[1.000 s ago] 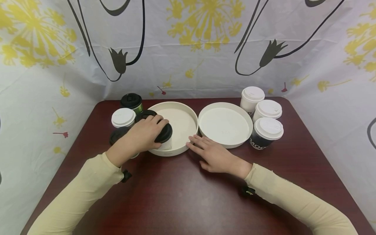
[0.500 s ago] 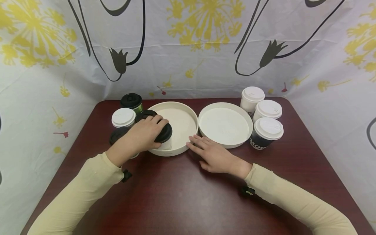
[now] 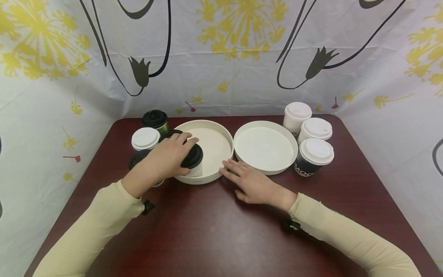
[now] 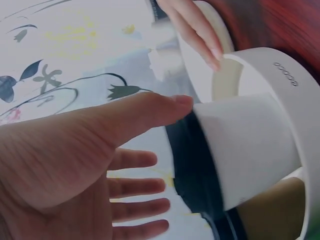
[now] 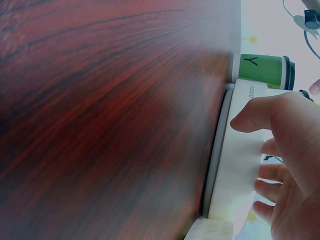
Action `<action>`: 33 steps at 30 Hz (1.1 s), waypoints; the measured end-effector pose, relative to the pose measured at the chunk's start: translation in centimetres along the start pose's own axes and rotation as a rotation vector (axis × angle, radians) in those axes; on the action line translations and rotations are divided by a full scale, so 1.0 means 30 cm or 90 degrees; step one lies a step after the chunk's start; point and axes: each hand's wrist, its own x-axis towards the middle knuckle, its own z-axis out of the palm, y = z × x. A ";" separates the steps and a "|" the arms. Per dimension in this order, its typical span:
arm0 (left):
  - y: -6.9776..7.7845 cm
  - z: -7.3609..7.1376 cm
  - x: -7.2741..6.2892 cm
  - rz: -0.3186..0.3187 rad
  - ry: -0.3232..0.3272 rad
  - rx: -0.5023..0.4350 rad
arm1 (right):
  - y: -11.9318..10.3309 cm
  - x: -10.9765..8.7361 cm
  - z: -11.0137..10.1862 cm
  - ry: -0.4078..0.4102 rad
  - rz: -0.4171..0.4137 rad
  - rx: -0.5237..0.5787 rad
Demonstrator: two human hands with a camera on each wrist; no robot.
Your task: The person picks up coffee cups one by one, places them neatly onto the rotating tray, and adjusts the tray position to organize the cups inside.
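My left hand is over a white paper coffee cup with a black lid, upright in the left round tray. In the left wrist view its fingers are straight and apart from the lid, and the thumb tip is at the lid's edge; whether it touches I cannot tell. A second black-lidded cup is partly hidden behind that hand. My right hand, fingers extended, rests against the left tray's front right side, close to the right tray.
On the left stand a green cup with a black lid, a white-lidded cup and another black-lidded cup, partly covered by the left arm. Three white-lidded cups stand at right, the nearest a dark cup. A patterned cloth backs the table.
My left hand's fingers have loosened and lifted slightly from the black lid, and the wrist has shifted a little left. The cup and my right hand have stayed put.
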 end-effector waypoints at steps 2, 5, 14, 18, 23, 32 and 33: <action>0.011 -0.010 -0.010 0.014 0.029 0.010 | 0.000 -0.001 0.001 0.001 0.000 -0.001; 0.047 -0.024 -0.030 0.041 0.092 0.021 | 0.000 -0.002 0.003 0.004 -0.001 -0.006; 0.222 0.016 -0.136 0.075 0.171 0.052 | -0.003 -0.001 0.005 0.020 -0.005 -0.014; 0.293 0.097 -0.169 0.043 0.098 0.067 | -0.001 0.000 0.006 0.023 -0.004 -0.016; 0.339 0.215 -0.171 0.002 0.018 0.059 | 0.001 -0.001 0.007 0.017 -0.001 -0.015; 0.356 0.305 -0.159 -0.044 0.018 0.083 | -0.008 -0.002 0.003 0.019 -0.003 -0.005; 0.356 0.309 -0.157 -0.047 0.019 0.084 | -0.008 -0.003 0.003 0.019 -0.004 -0.004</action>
